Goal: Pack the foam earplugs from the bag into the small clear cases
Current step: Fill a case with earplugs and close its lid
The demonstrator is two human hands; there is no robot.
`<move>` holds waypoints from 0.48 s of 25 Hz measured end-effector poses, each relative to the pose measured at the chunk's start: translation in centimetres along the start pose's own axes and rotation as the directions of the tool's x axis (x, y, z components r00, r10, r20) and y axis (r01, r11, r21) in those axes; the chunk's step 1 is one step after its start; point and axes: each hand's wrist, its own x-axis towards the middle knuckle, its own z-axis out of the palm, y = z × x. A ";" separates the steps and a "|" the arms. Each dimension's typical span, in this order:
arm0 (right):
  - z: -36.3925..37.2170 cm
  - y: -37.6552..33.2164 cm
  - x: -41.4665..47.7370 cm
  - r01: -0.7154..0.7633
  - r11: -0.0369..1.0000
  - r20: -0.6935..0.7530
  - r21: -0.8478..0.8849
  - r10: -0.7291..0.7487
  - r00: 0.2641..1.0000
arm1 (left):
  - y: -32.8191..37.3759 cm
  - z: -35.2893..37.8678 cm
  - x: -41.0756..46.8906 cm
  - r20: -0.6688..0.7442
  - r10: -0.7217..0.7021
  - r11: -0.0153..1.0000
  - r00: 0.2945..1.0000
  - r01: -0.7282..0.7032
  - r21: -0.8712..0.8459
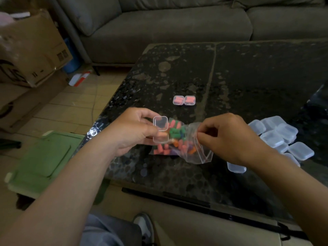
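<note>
My left hand (132, 132) held one small clear case (160, 129) above the near part of the dark table (248, 77), fingers and thumb curled round its sides. The case stood open, so its long axis ran away from me, with the lid at the far end and the base at the near end. One pale orange earplug (162, 134) lay in the base, its length crosswise, left to right.

My right hand (229, 137) pinched the edge of the bag (191, 150) at its mouth, fingertips closed on the plastic by the red zip line. The bag lay on the table between my hands, its long axis running left to right, closed end under the case and mouth pointing right and a little toward me. The loose earplugs (175, 134) inside, green, pink, orange and purple, were heaped toward the closed end and pointed every which way.

Farther out on the table two filled cases (184, 100) sat side by side, touching, with pink plugs inside. A pile of empty cases (276, 135) lay just beyond my right hand.
</note>
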 end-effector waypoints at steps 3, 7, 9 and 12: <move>0.6 -0.4 0.0 0.016 1.000 0.031 0.019 -0.016 0.999 | -0.5 -0.3 -0.3 0.031 -0.043 0.999 0.999 0.043 -0.027; 1.8 -0.4 0.4 0.046 0.998 0.026 -0.040 -0.045 0.999 | -1.0 -0.3 -0.2 0.035 -0.039 0.998 0.999 0.040 -0.050; 2.4 -0.3 0.6 0.067 0.996 0.017 -0.057 -0.066 0.998 | -1.1 -0.2 -0.1 0.035 -0.037 0.998 0.999 0.039 -0.050; 2.9 -0.3 0.7 0.087 0.995 0.001 -0.039 -0.087 0.996 | -1.1 0.0 0.0 0.038 -0.041 0.998 0.998 0.043 -0.039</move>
